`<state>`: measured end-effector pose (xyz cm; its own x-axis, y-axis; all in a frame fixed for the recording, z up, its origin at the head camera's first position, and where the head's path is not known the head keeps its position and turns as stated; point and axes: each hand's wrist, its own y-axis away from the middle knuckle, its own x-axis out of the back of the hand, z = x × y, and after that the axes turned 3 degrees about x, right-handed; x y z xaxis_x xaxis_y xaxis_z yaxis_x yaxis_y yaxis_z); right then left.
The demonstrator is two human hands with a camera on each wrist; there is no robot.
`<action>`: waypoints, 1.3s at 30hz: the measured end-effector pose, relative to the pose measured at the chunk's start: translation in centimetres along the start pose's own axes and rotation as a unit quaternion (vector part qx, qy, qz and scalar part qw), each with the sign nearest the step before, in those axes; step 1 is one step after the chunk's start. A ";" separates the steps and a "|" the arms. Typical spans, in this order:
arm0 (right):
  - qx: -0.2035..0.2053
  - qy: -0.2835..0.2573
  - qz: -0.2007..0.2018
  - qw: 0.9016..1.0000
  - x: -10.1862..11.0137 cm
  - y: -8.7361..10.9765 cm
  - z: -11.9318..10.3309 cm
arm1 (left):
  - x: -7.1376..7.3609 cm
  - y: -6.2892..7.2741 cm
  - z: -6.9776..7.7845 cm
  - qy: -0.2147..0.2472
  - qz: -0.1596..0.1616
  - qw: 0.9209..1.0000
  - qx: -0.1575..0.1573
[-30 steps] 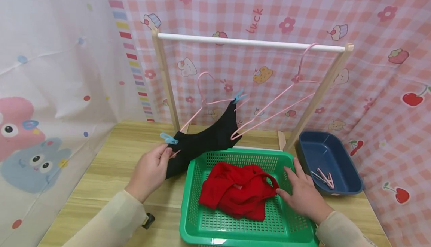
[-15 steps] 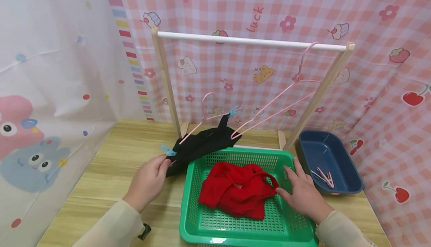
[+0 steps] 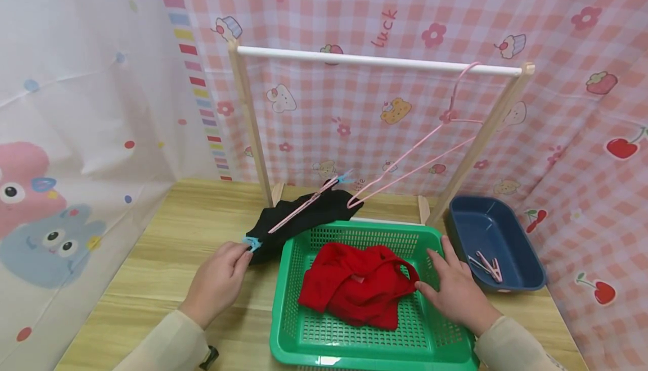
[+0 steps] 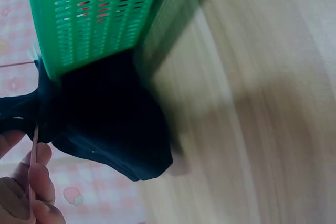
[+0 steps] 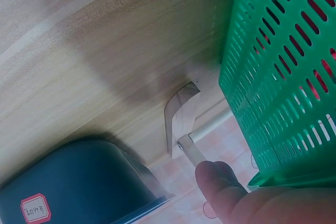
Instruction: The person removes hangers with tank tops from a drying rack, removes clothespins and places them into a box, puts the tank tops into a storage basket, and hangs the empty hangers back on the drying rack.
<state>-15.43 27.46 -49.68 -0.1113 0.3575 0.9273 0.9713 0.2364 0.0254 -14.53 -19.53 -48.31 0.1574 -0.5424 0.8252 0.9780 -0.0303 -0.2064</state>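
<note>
My left hand (image 3: 216, 281) grips one end of a pink wire hanger (image 3: 300, 209). In the left wrist view its fingers (image 4: 42, 179) curl round the hanger's wire. A black garment (image 3: 324, 209) hangs from this hanger, clipped by a blue clothespin (image 3: 251, 242) beside my fingers and a second blue clothespin (image 3: 345, 179) at the far end. The garment sags onto the tabletop and against the green basket (image 3: 374, 361). My right hand (image 3: 458, 292) rests with extended fingers on the basket's right rim. Inside the basket lies a crumpled red garment (image 3: 359, 286).
Behind the basket stands a rack with a white rod (image 3: 374, 62) and wooden posts. Another pink hanger (image 3: 422, 141) hangs from the rod's right part. A dark blue tub (image 3: 498, 233) with a few clothespins (image 3: 490, 268) sits at the right, near the patterned cloth wall.
The left hand has lowered and turned the hanger, so its hook no longer stands up and it looks edge-on. The black garment has sunk to the table. The right hand stays put.
</note>
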 end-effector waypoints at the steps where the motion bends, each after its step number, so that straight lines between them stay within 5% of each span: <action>1: 0.000 0.000 0.000 1.000 0.0 0.0 0.0 | 0.0 0.1 -0.1 -0.001 0.001 1.000 -0.004; 20: -0.005 -0.007 -0.009 1.000 0.0 0.0 0.1 | 0.1 1.0 -3.4 -0.028 0.024 0.996 -0.085; 39: 0.001 -0.004 -0.001 1.000 0.0 0.0 0.1 | 0.6 1.3 -2.6 -0.032 0.029 0.993 -0.112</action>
<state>-15.48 27.54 -49.73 -0.1155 0.3644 0.9240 0.9707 0.2386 0.0272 -13.49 -22.06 -49.42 0.2281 -0.4942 0.8389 0.9132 -0.1904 -0.3604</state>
